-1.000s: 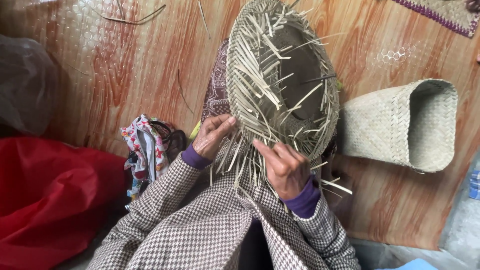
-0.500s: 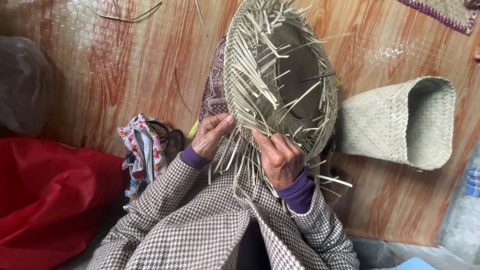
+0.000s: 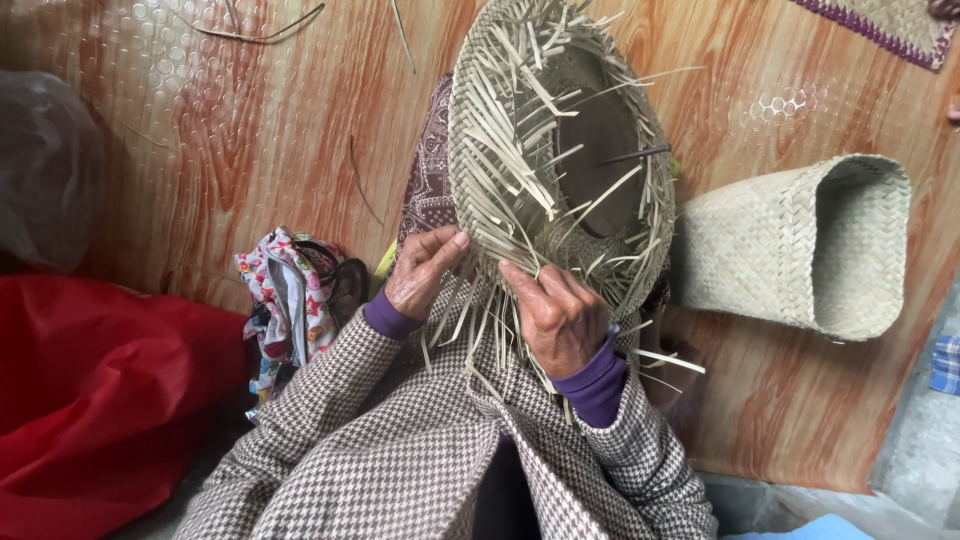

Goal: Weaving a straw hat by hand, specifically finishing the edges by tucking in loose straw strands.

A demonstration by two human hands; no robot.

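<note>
**Weaving the rim of a straw basket**

We are pinching loose strips at the near rim of the basket (image 3: 560, 170) with both hands. Our left hand (image 3: 425, 272) is sitting at about 8 o'clock of the rim, fingers together and pressing on the weave, thumb tucked under. Our right hand (image 3: 558, 320) is closing on a few strips (image 3: 480, 330) at about 6 o'clock, knuckles up, fingers curled around them. The basket is resting tilted on our lap, its mouth facing us, with unwoven ends bristling all round the opening.

At 3 o'clock a finished basket (image 3: 800, 245) is lying on its side on the mat (image 3: 200, 130). At 9 o'clock a floral cloth (image 3: 285, 300) is lying bunched, and beyond it a red bag (image 3: 90, 400).

We judge the risk to be this: the strips look dry and stiff, so bending one too sharply could snap it, and easing either grip could let the last crossings spring loose.
</note>
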